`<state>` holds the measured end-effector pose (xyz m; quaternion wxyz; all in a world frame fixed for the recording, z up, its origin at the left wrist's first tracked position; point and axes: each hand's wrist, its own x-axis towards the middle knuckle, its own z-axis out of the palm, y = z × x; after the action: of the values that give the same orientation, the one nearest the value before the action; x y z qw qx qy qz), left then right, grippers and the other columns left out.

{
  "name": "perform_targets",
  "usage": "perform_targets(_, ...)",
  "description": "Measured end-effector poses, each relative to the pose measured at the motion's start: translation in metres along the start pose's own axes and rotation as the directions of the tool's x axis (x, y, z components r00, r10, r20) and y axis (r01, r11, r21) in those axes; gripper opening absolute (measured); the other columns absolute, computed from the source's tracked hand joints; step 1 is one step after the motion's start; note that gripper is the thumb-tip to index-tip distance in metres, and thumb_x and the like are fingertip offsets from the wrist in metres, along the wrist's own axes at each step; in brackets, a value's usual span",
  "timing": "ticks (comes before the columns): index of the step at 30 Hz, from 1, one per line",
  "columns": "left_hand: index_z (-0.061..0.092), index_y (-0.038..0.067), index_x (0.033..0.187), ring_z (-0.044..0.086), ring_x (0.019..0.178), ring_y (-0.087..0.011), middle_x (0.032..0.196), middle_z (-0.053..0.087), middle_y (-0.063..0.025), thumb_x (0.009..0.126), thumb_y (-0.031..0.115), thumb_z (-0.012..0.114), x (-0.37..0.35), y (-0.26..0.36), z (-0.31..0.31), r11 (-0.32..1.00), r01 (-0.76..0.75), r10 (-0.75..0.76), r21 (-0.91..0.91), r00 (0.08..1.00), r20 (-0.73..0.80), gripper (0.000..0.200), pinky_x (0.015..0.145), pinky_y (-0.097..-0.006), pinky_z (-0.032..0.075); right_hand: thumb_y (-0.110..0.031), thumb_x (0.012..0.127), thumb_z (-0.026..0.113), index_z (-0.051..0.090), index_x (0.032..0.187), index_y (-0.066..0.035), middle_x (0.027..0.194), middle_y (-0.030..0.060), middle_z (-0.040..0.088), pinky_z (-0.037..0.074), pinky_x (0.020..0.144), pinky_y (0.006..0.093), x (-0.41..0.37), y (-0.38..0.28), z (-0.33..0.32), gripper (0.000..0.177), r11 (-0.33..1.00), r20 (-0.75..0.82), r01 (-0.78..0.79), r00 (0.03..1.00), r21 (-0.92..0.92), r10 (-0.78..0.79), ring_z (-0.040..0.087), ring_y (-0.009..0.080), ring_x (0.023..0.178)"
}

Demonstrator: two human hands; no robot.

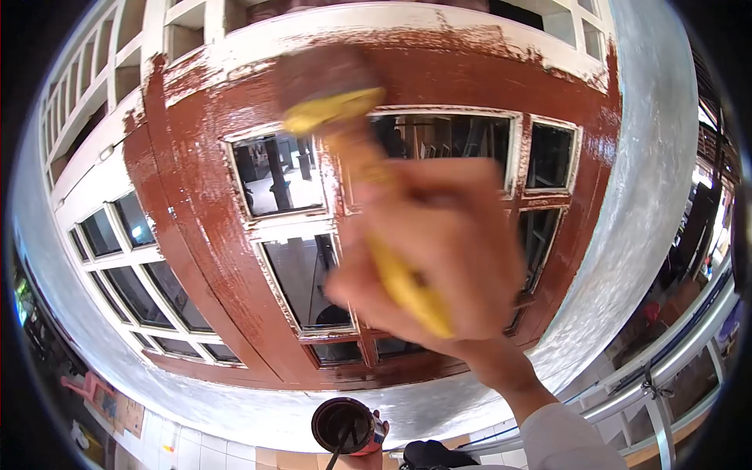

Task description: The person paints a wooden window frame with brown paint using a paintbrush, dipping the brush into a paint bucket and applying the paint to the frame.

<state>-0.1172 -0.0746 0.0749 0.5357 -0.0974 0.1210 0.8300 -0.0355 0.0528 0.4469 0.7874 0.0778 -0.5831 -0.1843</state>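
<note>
A paintbrush with a yellow handle is gripped in my right hand, raised before a window frame and blurred by motion. Its bristles, dark with brown paint, overlap the upper part of the frame in this view. Reddish-brown wet paint covers much of the wood, with white patches around the panes. Down at the bottom, my left hand has its fingers around a paint can, mostly hidden behind it. Inside the can is dark paint, and a thin stick leans out over the rim.
White-framed panes stand at the left, and white lattice openings run along the top. A grey wall borders the window on the right. Metal rails lie at the lower right; a pink stool stands at the lower left.
</note>
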Motion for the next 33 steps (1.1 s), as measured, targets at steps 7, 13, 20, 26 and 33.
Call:
perform_targets(7,0.051,-0.003,0.118,0.051,0.078,-0.0321,0.091,0.055,-0.0186,0.082,0.041,0.050,0.019,0.013,-0.024,0.960,-0.232,0.152,0.159,0.903,0.401,0.058,0.085,-0.0499,0.042,0.003,0.064,0.072,0.064,0.086,-0.002,0.084,0.0121,0.057,0.047,0.050,0.0263,0.000,0.005,0.011,0.024,0.970,0.041,0.040,0.999,-0.240,-0.031,0.060,0.0169,0.065)
perform_targets(13,0.051,-0.005,0.120,0.051,0.085,-0.0306,0.098,0.055,-0.0172,0.082,0.043,0.052,0.029,0.025,-0.042,0.992,-0.089,0.034,0.088,0.867,0.497,0.061,0.088,-0.0501,0.042,-0.006,0.059,0.076,0.063,0.085,-0.005,0.077,0.0071,0.057,0.044,0.045,0.0229,-0.010,-0.009,0.032,0.029,0.997,0.120,0.044,0.992,-0.070,-0.036,0.056,0.0131,0.059)
perform_targets(20,0.050,-0.007,0.120,0.050,0.090,-0.0305,0.104,0.053,-0.0210,0.083,0.039,0.054,0.004,0.014,-0.008,0.987,-0.110,0.132,-0.114,0.970,0.204,0.060,0.091,-0.0502,0.041,0.006,0.081,0.061,0.059,0.094,0.005,0.091,0.0125,0.059,0.050,0.059,0.0240,0.009,0.022,-0.033,0.013,0.960,-0.010,-0.019,1.000,-0.280,0.016,0.060,0.0166,0.077)
perform_targets(26,0.050,-0.002,0.123,0.053,0.095,-0.0329,0.108,0.055,-0.0218,0.084,0.042,0.053,0.057,0.036,-0.055,0.899,-0.377,0.024,0.223,0.551,0.834,0.059,0.094,-0.0526,0.040,0.000,0.072,0.069,0.062,0.088,-0.001,0.083,0.0099,0.058,0.047,0.056,0.0266,-0.011,0.000,-0.017,0.018,0.969,0.114,-0.089,0.986,-0.230,0.118,0.058,0.0148,0.068)
perform_targets(33,0.050,0.018,0.131,0.052,0.116,-0.0363,0.121,0.058,-0.0121,0.079,0.068,0.050,0.013,0.007,-0.028,0.984,-0.090,0.074,0.153,0.992,0.106,0.072,0.088,-0.0583,0.045,-0.002,0.069,0.072,0.063,0.088,-0.004,0.070,0.0041,0.052,0.041,0.044,0.0225,-0.026,-0.013,-0.010,0.021,1.000,0.228,-0.018,0.974,0.007,0.016,0.053,0.0119,0.057)
